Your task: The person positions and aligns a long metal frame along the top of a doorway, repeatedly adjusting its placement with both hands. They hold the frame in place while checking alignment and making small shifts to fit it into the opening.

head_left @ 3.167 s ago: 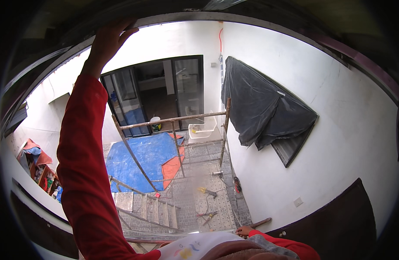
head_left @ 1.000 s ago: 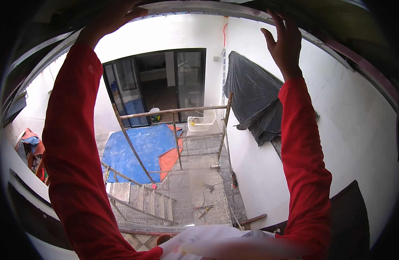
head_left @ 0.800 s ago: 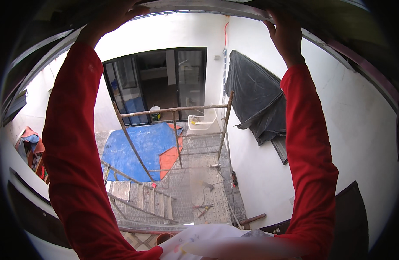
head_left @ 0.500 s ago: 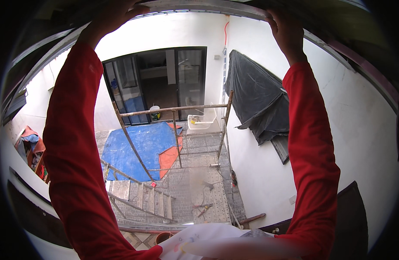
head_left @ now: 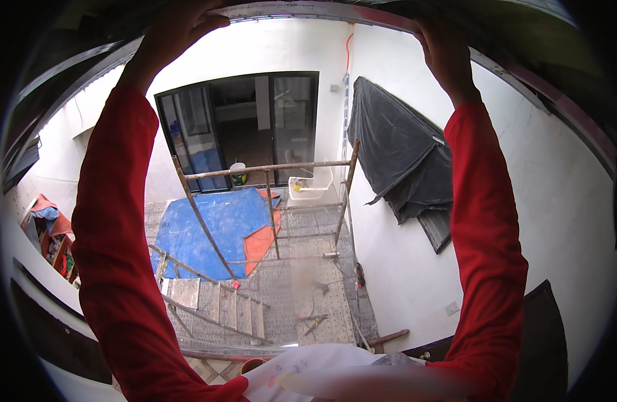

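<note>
Both my arms, in red sleeves, reach up to a long metal rail that arches across the top of the view. My left hand is closed on it at the upper left, with the fingertips out of sight and the thumb along its lower edge. At the upper right, my right hand grips the same rail, its fingers bent over it and partly hidden in shadow.
Below are a rusty scaffold, a metal stair section, a blue tarp with orange corners and a white tub. A sliding door stands behind. Black sheeting covers a window on the right wall.
My right hand has risen from the lower edge and closed on the rail. My left hand has stayed up there, shifting slightly. The scene below appears a little shifted as the view moved.
</note>
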Motion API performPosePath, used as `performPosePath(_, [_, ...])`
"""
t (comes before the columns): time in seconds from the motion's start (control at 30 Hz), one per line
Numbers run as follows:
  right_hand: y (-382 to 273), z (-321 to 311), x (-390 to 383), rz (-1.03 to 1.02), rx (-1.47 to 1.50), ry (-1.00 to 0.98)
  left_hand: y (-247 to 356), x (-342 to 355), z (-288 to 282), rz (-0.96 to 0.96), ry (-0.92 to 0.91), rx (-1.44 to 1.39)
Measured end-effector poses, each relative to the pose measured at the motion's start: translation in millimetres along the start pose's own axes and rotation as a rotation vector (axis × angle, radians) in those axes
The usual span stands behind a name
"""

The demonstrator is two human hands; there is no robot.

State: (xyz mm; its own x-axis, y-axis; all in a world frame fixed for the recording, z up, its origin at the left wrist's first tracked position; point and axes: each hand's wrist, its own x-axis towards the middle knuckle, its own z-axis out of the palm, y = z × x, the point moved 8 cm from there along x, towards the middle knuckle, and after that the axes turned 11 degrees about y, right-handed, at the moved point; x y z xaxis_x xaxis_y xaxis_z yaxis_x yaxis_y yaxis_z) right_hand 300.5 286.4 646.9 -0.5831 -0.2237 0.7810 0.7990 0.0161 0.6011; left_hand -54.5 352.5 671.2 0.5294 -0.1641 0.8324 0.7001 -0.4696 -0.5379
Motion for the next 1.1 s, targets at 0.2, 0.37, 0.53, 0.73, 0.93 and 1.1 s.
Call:
performPosePath(0.2, [-1.5, 9.5, -1.2, 0.013, 0.141, -0.108, 16.1, -4.4, -3.7, 0.101, 0.026, -0.04])
performPosePath(0.37, [-7.8, 0.5, 8.4, -0.1, 0.098, -0.02, 1.1, -6.2, 10.7, 0.011, -0.008, -0.05])
performPosePath(0.53, [1.0, 5.9, 6.1, -0.005, 0.206, -0.142, -18.3, -15.5, 28.3, -0.177, -0.163, 0.028])
performPosePath(0.73, [-0.7, 4.9, -0.6, -0.028, 0.066, -0.043, -0.1, -8.1, 13.9, -0.075, -0.014, -0.049])
performPosePath(0.93, [1.5, 5.3, -3.7, -0.005, 0.065, 0.02, 8.4, -6.6, 14.0, 0.029, 0.129, 0.06])
performPosePath(1.1, [1.6, 15.2, -8.8, 0.051, 0.02, -0.037, 11.3, -9.4, 20.1, 0.092, 0.166, 0.031])
